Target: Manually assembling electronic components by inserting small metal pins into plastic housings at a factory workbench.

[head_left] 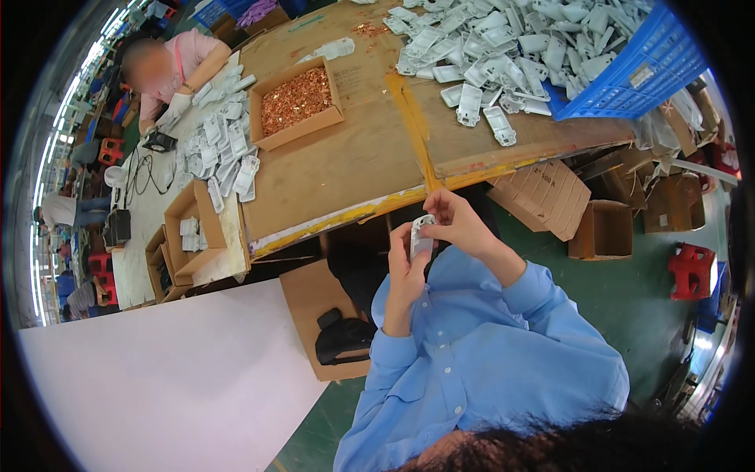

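In front of my chest, just off the table's near edge, my left hand [405,275] grips a white plastic housing [421,240], an oblong shell held upright with its open side partly showing. My right hand [460,224] is at its upper end, thumb against the shell and fingers bent in a pinch. Whatever small thing may sit between those right fingertips is too small to make out. On the table, a large pile of similar white housings [497,124] lies at the far right. An open cardboard box [266,141] of small copper-coloured metal parts [297,102] stands left of centre.
A blue plastic crate [633,75] leans beside the pile. Across the table at left, a gloved person [185,67] sits by more housings [224,149]. Small cartons [185,228] stand at the near left. Below are a black bag [344,338], cardboard boxes [602,228] and a red stool [692,271].
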Tool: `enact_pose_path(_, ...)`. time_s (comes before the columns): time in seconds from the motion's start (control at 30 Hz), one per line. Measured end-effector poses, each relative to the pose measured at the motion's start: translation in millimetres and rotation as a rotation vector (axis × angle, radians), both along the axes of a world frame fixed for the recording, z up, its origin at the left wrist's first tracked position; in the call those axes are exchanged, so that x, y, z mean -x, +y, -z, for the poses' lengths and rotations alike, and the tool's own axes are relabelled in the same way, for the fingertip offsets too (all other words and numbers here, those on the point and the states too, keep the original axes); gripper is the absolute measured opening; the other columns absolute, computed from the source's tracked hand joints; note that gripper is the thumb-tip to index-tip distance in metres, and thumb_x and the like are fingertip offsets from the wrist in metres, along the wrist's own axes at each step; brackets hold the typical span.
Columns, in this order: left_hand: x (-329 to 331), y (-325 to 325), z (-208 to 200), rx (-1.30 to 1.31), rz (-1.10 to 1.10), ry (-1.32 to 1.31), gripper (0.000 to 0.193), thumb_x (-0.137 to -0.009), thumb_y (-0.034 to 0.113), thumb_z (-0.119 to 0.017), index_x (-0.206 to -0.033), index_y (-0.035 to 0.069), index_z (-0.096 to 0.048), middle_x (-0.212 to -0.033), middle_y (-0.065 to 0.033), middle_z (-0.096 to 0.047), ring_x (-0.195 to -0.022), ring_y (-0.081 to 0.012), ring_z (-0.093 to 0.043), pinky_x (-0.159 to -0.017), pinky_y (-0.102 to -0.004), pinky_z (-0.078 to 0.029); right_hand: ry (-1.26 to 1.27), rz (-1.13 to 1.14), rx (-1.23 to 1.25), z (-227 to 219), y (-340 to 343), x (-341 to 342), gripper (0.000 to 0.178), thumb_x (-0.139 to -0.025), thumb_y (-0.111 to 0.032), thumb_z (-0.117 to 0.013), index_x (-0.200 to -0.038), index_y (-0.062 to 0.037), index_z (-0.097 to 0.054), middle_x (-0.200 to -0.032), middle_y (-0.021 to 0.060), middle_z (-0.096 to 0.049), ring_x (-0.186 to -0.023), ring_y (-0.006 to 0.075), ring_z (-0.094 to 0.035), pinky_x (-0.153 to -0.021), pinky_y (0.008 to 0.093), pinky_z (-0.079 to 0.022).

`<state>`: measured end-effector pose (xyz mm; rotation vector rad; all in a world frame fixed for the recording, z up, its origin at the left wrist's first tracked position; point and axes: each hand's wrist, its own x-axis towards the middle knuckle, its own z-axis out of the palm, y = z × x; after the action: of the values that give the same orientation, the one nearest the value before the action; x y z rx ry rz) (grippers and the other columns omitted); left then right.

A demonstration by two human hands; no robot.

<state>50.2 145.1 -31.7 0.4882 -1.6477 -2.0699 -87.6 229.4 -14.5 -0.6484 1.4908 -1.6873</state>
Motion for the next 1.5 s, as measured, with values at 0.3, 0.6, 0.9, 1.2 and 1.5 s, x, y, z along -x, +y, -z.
enact_pose_path(0.3, 9.8, 1.2, 2.3, -0.029, -0.071, -0.008, 0.028, -0.097, 0.011, -0.044, -0.123, 0.001, -0.046, -0.106, -0.0090, -0.062, -0.086, -0.0130, -0.062, -0.075, -0.0270, -0.052, 0.243, 0.087, -0.118, 0.5, 0.5, -11.4, 0.024, -0.079, -0.004, -0.072, -0.095, -0.0025, -0.054, -0.075, 0.0015, -0.056, -0.063, 0.0066, -0.051, -0.055, 0.0249, -0.046)
enact_pose_path(0.6, 10.6, 5.9, 5.9, 0.008, -0.140, -0.121, 0.022, -0.101, 0.014, -0.043, -0.112, 0.002, -0.057, -0.089, -0.0028, -0.063, -0.071, -0.0066, -0.059, -0.061, -0.0215, -0.047, 0.383, 0.125, -0.162, -13.1, 2.2, -15.7, 0.019, -0.080, -0.008, -0.069, -0.092, -0.0012, -0.057, -0.072, 0.0038, -0.055, -0.059, 0.0106, -0.052, -0.054, 0.0252, -0.045)
enact_pose_path(0.9, 15.0, 6.0, -2.8, 0.194, -0.199, -0.178, 0.023, -0.101, 0.018, -0.049, -0.103, 0.000, -0.063, -0.075, -0.0030, -0.063, -0.063, -0.0073, -0.059, -0.055, -0.0216, -0.046, 0.452, 0.119, -0.221, -17.6, 1.7, -12.9, 0.019, -0.078, -0.012, -0.072, -0.086, -0.0017, -0.057, -0.069, 0.0055, -0.058, -0.059, 0.0122, -0.057, -0.055, 0.0276, -0.047)
enact_pose_path(1.2, 10.9, 5.2, -4.1, 0.276, -0.193, -0.226, 0.026, -0.100, 0.020, -0.050, -0.102, -0.001, -0.065, -0.074, -0.0060, -0.067, -0.062, -0.0100, -0.063, -0.056, -0.0251, -0.051, 0.503, 0.060, -0.240, -13.6, 3.6, -6.0, 0.022, -0.077, -0.015, -0.074, -0.082, -0.0021, -0.057, -0.067, 0.0062, -0.060, -0.059, 0.0152, -0.058, -0.055, 0.0285, -0.047)
enact_pose_path(1.5, 10.6, 5.0, -0.8, 0.299, -0.186, -0.219, 0.020, -0.099, 0.013, -0.050, -0.102, -0.001, -0.064, -0.071, -0.0068, -0.065, -0.061, -0.0105, -0.063, -0.057, -0.0260, -0.050, 0.578, 0.042, -0.321, -12.8, 2.7, -6.5, 0.022, -0.076, -0.018, -0.074, -0.081, -0.0032, -0.057, -0.066, 0.0068, -0.060, -0.059, 0.0178, -0.059, -0.055, 0.0300, -0.047)
